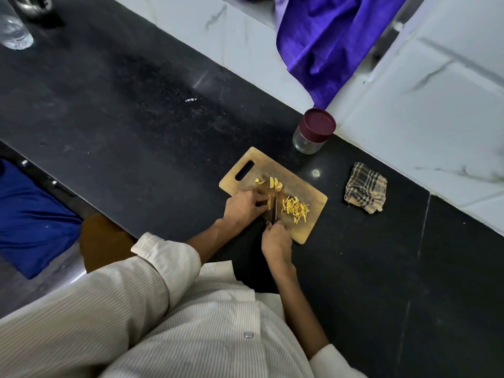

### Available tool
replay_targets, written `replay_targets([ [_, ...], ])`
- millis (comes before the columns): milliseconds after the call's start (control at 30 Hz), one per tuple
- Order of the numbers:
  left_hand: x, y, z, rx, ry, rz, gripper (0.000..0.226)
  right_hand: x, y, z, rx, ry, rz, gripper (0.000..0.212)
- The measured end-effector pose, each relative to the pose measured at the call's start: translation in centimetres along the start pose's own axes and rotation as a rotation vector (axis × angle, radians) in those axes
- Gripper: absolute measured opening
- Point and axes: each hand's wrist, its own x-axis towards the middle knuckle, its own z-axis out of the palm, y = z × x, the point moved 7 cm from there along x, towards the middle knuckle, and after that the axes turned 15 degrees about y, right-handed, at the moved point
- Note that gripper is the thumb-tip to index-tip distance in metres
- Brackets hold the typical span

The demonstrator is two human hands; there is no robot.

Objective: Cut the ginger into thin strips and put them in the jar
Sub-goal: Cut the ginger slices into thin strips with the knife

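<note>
— Where's the ginger right now?

— On the cutting board. The left hand pins one piece near the board's middle, fingers curled over it. The knife stands just beside that piece, and the right hand is wrapped around its handle at the board's near edge.

— And what's already cut?

— A heap of strips lies on the board on the far side of the blade from the held piece. A few thicker slices sit toward the board's handle slot.

— How will it handle?

— Light and firm, I'd judge, but small and likely slick where cut. Best held from above with fingertips tucked back from the blade. The strips look loose, so gather them in a pinch or scrape them together.

— The jar?

— Just beyond the board's far corner, lid on; it needs opening first.
</note>
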Motion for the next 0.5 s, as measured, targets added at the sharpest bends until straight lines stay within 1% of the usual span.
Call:
replay_targets([
  [233,0.1,-0.2,0.2,-0.004,0.023,-0.004,0.036,0.2,1.3,-0.5,0.076,0.000,0.051,0.029],
  [367,0.1,-0.3,0.2,0.011,0.021,0.002,0.036,0.6,2.2,-1.3,0.103,0.019,0.071,0.031],
  [500,0.0,-0.3,0.4,0.010,0.022,0.000,0.036,0.9,2.8,-1.3,0.158,0.004,0.088,0.032],
])
